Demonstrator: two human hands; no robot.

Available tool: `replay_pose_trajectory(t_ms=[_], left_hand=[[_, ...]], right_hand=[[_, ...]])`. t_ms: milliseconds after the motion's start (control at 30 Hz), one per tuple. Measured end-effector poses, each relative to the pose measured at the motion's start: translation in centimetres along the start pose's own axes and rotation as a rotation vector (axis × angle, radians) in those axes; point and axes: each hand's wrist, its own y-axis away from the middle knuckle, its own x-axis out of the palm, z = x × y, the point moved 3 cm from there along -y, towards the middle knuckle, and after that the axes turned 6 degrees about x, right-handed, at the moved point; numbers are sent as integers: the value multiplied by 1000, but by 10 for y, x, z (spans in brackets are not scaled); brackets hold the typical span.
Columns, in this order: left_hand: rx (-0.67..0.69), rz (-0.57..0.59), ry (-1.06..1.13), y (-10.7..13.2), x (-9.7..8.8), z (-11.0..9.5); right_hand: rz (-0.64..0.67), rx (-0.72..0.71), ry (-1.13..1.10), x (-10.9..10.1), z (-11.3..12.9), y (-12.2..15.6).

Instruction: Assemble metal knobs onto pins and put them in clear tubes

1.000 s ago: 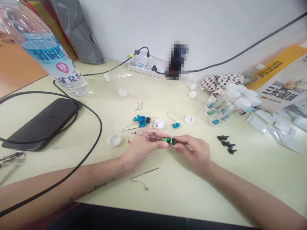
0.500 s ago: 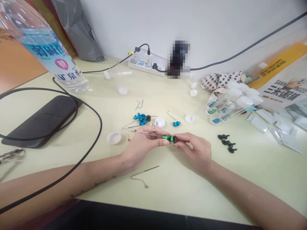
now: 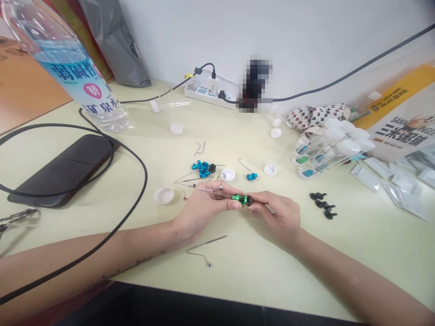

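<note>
My left hand [image 3: 207, 203] is closed around a small tool with a thin metal shaft and a green-and-black handle [image 3: 240, 199]. The shaft points left across my palm, and my thumb presses near the green part. My right hand [image 3: 280, 210] pinches the black end of the same handle; its fingertips partly hide it. Just beyond my left hand lie several blue metal pieces [image 3: 203, 169], a round black piece [image 3: 212, 168] and thin metal rods. A white cap [image 3: 228, 174] with tiny parts in it stands close by. Nearer to me lies a bent metal wire [image 3: 204, 246] with a small ring end.
Another white cap [image 3: 163, 195], a lone blue piece [image 3: 252, 176] and several black thumbscrews [image 3: 322, 204] lie around. Clear tubes with white lids [image 3: 348, 147] stand at right. At left are a water bottle [image 3: 84, 86], a dark phone-like slab [image 3: 63, 172] and a looping black cable [image 3: 144, 172].
The whole view has shifted slightly, moving things a little to the right. Both hands keep the same hold on the green-and-black tool.
</note>
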Motion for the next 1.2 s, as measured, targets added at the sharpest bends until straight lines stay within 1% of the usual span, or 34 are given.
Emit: replay_pose_trajectory(t_ms=[167,333,500,600,867,1200], left_hand=[[14,-14,1,0,0,-1],[25,-9,-1,0,1,-3],[12,-16,6,0,2,-3],[19,-16,9,0,2,-2],[10,-39,5,1,0,2],[13,-9,7,1,0,2]], right_hand=[[13,14,-3,0,0,-1],[-37,53,0,-1,-1,1],[-51,-9,-28,0,0,2],[-59,-24,-28,0,0,2],[-23,-15,-45,-1,-1,3],[-8,-15,-36,-1,-1,1]])
